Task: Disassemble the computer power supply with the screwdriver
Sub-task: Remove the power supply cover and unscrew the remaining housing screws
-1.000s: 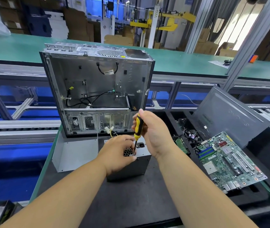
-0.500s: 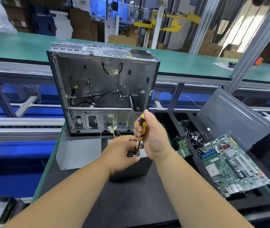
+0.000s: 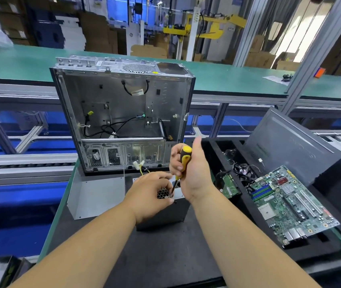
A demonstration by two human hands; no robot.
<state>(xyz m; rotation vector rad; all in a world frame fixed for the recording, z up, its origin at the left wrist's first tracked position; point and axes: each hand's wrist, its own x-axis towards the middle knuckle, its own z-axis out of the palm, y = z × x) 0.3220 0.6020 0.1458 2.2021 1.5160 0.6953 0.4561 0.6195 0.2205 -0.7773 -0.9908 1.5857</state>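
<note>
Power supply: the power supply (image 3: 165, 213) stands on the black mat (image 3: 165, 256) at the near centre, just in front of the open case; its top face shows a honeycomb grille and a pale metal plate.
Left hand: the left hand (image 3: 151, 194) rests on top of the power supply, fingers curled over its top edge beside the grille, gripping the unit.
Right hand: the right hand (image 3: 192, 171) grips the screwdriver's handle, fingers wrapped round it, thumb raised.
Screwdriver: the screwdriver (image 3: 183, 161) has a yellow and black handle and stands nearly upright, its shaft running down to the top face of the power supply near the left fingertips; whether the tip sits in a screw I cannot tell.
Case: the computer case (image 3: 121, 113) stands upright on the far side of the mat, side open, loose black cables inside.
Left of supply: a grey metal panel (image 3: 94, 196) lies flat.
Right side: a green motherboard (image 3: 290, 202) lies on a black tray (image 3: 321, 248), with a dark side cover (image 3: 286, 144) leaning behind it.
</note>
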